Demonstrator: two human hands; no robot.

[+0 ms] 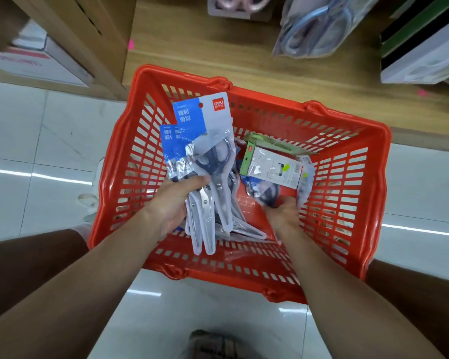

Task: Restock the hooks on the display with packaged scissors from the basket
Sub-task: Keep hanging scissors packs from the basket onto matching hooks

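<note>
Head view: basket on glossy tiles; left hand grips scissor packs, right hand grasps a pack.

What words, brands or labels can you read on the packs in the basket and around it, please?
"deli": red logo on the front scissors pack, held in the left hand.
"锋利 剪切": blue header of that pack.
Too small to read: print on the green-edged pack.
Blurred: red lettering on the carton at upper left.
</note>
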